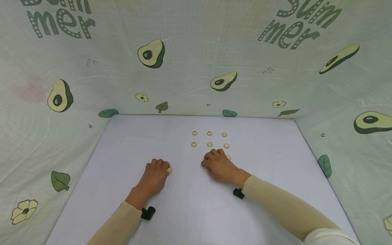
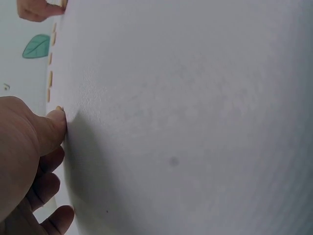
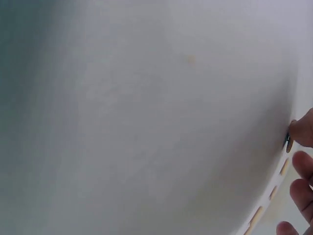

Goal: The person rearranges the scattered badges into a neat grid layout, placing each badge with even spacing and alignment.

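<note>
Small round tan wooden discs, rather like buttons, lie on the white table. My left hand [image 1: 154, 177], left of the rows, has curled fingers and pinches one disc [image 1: 169, 169] at its thumb side, low on the table. In the left wrist view the thumb [image 2: 56, 125] covers most of that disc. Just in front of the rows, my right hand [image 1: 219, 166] holds another disc [image 3: 290, 142] by thumb and fingers, close to the surface; the head view mostly hides it. Partly behind the right hand's knuckles lies one more disc [image 1: 228, 157].
Two neat rows of discs, a back row [image 1: 209, 133] and a front row [image 1: 209, 144], lie beyond the right hand. The white tabletop [image 1: 183, 211] meets a cloth [image 1: 190, 68] printed with avocados at its back and sides. Black wrist cameras [image 1: 148, 213] sit below both hands.
</note>
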`<state>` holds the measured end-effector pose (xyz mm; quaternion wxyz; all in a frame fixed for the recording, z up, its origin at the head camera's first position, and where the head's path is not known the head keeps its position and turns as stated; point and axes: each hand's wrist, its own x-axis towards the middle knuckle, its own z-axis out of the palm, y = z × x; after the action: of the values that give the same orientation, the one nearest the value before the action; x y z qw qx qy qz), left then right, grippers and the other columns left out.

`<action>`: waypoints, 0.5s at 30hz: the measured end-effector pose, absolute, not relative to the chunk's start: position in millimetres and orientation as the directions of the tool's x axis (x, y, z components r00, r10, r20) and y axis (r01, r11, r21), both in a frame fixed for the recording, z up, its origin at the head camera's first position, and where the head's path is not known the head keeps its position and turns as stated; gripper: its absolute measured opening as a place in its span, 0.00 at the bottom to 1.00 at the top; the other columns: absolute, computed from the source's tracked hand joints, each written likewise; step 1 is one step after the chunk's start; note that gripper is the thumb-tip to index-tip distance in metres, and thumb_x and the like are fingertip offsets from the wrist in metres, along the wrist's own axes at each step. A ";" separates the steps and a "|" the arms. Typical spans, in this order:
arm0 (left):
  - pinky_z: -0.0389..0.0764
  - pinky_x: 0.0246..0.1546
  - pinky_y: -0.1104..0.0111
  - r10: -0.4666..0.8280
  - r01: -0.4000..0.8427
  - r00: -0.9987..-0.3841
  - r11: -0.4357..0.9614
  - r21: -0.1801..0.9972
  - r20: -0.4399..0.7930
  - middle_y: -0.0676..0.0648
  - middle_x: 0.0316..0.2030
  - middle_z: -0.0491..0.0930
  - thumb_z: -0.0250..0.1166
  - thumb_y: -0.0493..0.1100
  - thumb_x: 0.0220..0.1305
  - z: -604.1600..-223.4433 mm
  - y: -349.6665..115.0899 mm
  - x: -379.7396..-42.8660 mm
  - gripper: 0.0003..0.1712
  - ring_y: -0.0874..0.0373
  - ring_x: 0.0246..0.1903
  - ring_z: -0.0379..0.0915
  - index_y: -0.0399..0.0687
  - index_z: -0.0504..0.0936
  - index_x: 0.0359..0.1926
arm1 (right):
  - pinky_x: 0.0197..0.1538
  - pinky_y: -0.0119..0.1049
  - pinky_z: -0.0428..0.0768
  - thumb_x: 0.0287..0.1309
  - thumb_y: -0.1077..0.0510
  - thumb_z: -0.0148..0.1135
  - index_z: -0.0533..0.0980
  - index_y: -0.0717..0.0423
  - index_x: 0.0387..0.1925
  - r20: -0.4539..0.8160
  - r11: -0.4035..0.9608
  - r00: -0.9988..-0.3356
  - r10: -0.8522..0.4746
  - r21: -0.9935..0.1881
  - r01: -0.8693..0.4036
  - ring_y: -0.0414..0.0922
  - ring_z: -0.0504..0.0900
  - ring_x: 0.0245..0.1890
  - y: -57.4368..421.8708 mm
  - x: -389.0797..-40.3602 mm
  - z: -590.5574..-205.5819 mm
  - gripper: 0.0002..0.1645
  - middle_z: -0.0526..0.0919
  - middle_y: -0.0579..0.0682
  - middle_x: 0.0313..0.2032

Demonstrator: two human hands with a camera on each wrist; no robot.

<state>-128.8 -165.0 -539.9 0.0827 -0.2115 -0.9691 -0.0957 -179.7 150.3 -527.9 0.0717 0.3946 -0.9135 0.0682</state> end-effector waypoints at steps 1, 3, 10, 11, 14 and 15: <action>0.73 0.40 0.55 0.394 0.426 -0.897 0.892 0.151 0.199 0.44 0.38 0.79 0.73 0.39 0.69 -539.9 -165.0 -128.8 0.11 0.47 0.41 0.69 0.41 0.79 0.44 | 0.56 0.49 0.69 0.69 0.58 0.65 0.85 0.46 0.48 0.181 0.688 -0.688 -0.703 -0.072 -0.722 0.47 0.75 0.49 151.2 -179.6 -527.4 0.09 0.83 0.45 0.46; 0.73 0.40 0.55 0.394 0.425 -0.897 0.893 0.149 0.199 0.44 0.38 0.79 0.72 0.39 0.69 -539.9 -165.2 -128.8 0.10 0.47 0.42 0.69 0.41 0.79 0.44 | 0.55 0.49 0.69 0.68 0.56 0.65 0.84 0.48 0.48 0.177 0.710 -0.710 -0.682 -0.074 -0.700 0.47 0.75 0.49 152.7 -179.4 -525.8 0.09 0.82 0.46 0.48; 0.72 0.40 0.56 0.390 0.422 -0.899 0.893 0.157 0.198 0.45 0.38 0.79 0.72 0.39 0.69 -538.1 -165.1 -128.3 0.10 0.47 0.41 0.69 0.42 0.79 0.44 | 0.54 0.48 0.69 0.67 0.43 0.70 0.84 0.51 0.42 0.197 0.729 -0.722 -0.663 -0.044 -0.683 0.47 0.74 0.46 152.9 -181.1 -528.3 0.16 0.82 0.46 0.43; 0.72 0.40 0.56 0.390 0.422 -0.900 0.893 0.160 0.197 0.45 0.38 0.79 0.72 0.39 0.69 -538.0 -165.0 -128.2 0.10 0.47 0.41 0.69 0.42 0.79 0.44 | 0.54 0.49 0.69 0.68 0.44 0.70 0.84 0.50 0.41 0.204 0.723 -0.714 -0.670 -0.042 -0.690 0.47 0.74 0.46 152.5 -181.4 -529.2 0.14 0.83 0.46 0.42; 0.72 0.41 0.55 0.391 0.422 -0.900 0.893 0.158 0.194 0.45 0.39 0.79 0.72 0.39 0.69 -539.8 -165.3 -128.6 0.10 0.47 0.42 0.69 0.42 0.79 0.45 | 0.54 0.49 0.70 0.69 0.48 0.69 0.84 0.48 0.41 0.218 0.706 -0.694 -0.686 -0.032 -0.707 0.47 0.75 0.46 151.8 -181.9 -530.9 0.10 0.83 0.45 0.42; 0.73 0.41 0.55 0.391 0.422 -0.899 0.893 0.156 0.194 0.45 0.39 0.79 0.72 0.39 0.69 -540.9 -165.5 -128.8 0.10 0.47 0.42 0.69 0.42 0.79 0.45 | 0.54 0.49 0.70 0.68 0.48 0.69 0.84 0.48 0.42 0.215 0.705 -0.695 -0.686 -0.036 -0.708 0.47 0.75 0.47 151.6 -181.8 -530.2 0.09 0.83 0.45 0.42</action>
<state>-128.8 -165.5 -540.9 0.0790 -0.2098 -0.9697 -0.0975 -181.8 151.6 -530.2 0.0928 0.3795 -0.9187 0.0579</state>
